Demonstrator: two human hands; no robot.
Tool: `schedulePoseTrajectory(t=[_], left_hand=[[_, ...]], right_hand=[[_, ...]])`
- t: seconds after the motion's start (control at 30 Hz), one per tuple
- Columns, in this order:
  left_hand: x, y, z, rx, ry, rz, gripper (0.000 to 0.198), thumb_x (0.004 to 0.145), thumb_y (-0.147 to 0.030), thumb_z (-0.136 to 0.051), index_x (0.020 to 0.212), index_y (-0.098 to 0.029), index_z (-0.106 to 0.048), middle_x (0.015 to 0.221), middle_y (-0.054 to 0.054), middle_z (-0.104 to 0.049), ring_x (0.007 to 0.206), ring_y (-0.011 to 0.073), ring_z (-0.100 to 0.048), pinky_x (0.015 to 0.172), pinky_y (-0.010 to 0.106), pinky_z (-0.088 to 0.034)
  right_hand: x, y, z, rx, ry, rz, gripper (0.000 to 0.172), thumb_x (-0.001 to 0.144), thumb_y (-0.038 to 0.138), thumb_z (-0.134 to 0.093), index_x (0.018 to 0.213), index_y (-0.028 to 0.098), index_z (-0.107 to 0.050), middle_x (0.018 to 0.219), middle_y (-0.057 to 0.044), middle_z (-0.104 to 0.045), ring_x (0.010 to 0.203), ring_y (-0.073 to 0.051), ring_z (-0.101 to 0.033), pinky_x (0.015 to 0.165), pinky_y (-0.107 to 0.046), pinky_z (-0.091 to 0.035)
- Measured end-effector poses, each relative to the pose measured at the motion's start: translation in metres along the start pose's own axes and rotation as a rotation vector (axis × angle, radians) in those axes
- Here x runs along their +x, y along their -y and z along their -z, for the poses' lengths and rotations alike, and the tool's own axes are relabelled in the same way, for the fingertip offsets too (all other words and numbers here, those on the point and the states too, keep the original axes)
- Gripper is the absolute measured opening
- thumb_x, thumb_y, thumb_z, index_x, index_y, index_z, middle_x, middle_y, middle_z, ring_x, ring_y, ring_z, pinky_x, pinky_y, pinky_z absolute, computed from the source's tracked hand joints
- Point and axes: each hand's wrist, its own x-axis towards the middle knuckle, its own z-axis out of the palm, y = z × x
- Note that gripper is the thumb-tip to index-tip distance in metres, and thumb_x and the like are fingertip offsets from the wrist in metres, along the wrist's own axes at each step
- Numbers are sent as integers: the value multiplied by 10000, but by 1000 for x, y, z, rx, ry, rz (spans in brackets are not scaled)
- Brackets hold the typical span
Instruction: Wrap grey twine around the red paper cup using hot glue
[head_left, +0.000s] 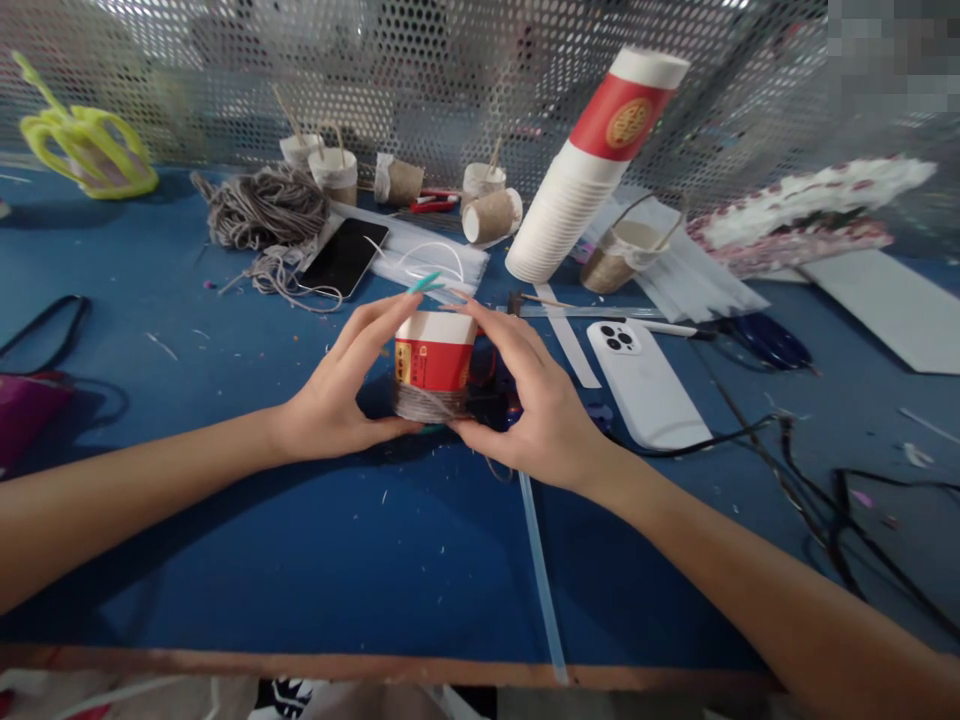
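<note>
Between my two hands is a small paper cup point(435, 358), white at the top with a red printed band. Grey-brown yarn point(427, 404) is wound round its lower part. My left hand point(345, 375) grips the cup from the left, thumb at the bottom and fingers at the top edge. On the other side my right hand point(536, 395) holds it the same way, thumb low and fingertips at the upper edge. A glue stick point(541, 575) lies on the table below the right hand. Something dark behind that hand is mostly hidden.
Behind stand a leaning stack of paper cups point(566, 195), several small yarn-wrapped cups point(335, 175) and a grey yarn bundle point(262, 208). A black phone point(345, 258) lies left of centre, a white phone point(649, 385) to the right. Black cables point(817, 490) cross the right side. A perforated metal screen point(465, 60) borders the back.
</note>
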Motion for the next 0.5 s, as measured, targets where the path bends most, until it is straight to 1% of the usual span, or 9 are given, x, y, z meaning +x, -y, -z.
schedulePoseTrajectory(t=[0.1, 0.17, 0.2, 0.23, 0.3, 0.33, 0.4, 0.5], left_hand=[[-1, 1, -3, 67, -86, -10, 848, 796, -373, -717, 1489, -283, -237, 1305, 120, -502, 1222, 282, -534, 994, 454, -557], [-3, 2, -5, 107, -174, 23, 854, 763, -380, -752, 1468, -273, -282, 1253, 114, -503, 1152, 268, -557, 950, 447, -575], [-5, 2, -6, 118, -218, 45, 864, 746, -402, -767, 1458, -271, -296, 1238, 111, -496, 1132, 268, -558, 939, 456, -577], [-6, 2, -7, 126, -250, 70, 864, 737, -426, -774, 1447, -273, -308, 1230, 107, -487, 1125, 269, -554, 938, 468, -574], [-8, 1, -7, 141, -282, 109, 832, 740, -470, -766, 1423, -285, -330, 1226, 97, -474, 1140, 275, -538, 959, 489, -558], [-8, 0, -7, 147, -288, 120, 811, 748, -487, -754, 1414, -291, -335, 1231, 93, -468, 1153, 278, -530, 973, 496, -549], [-9, 0, -6, 156, -301, 141, 786, 764, -505, -734, 1406, -300, -329, 1238, 87, -459, 1165, 279, -521, 991, 505, -537], [-8, 2, -7, 175, -313, 141, 800, 762, -497, -737, 1411, -302, -312, 1230, 87, -453, 1154, 275, -516, 979, 504, -546]], right_hand=[[0, 3, 1, 14, 34, 30, 772, 835, 161, -556, 1510, 216, -184, 1569, -132, -318, 1463, -288, -298, 1179, -531, -323], [0, 8, 0, 16, 6, 66, 761, 832, 137, -520, 1503, 182, -163, 1576, -159, -278, 1487, -299, -237, 1185, -544, -302], [-1, 10, -1, 5, -41, 83, 736, 823, 136, -519, 1482, 169, -195, 1552, -177, -303, 1477, -315, -254, 1175, -560, -310], [-2, 13, -2, -20, -108, 96, 689, 809, 144, -531, 1441, 161, -257, 1499, -195, -360, 1443, -334, -313, 1149, -578, -339], [-5, 18, -7, -90, -246, 110, 549, 775, 176, -574, 1293, 154, -394, 1309, -208, -491, 1283, -355, -479, 1041, -594, -438], [-6, 20, -9, -121, -292, 113, 481, 759, 190, -590, 1213, 153, -434, 1204, -199, -528, 1177, -347, -537, 971, -587, -483], [-9, 23, -13, -152, -310, 120, 399, 745, 199, -597, 1115, 155, -455, 1061, -171, -554, 1025, -317, -578, 858, -557, -530], [-13, 25, -17, -105, -270, 157, 369, 755, 177, -572, 1105, 163, -456, 1002, -143, -591, 955, -282, -604, 802, -513, -554]])
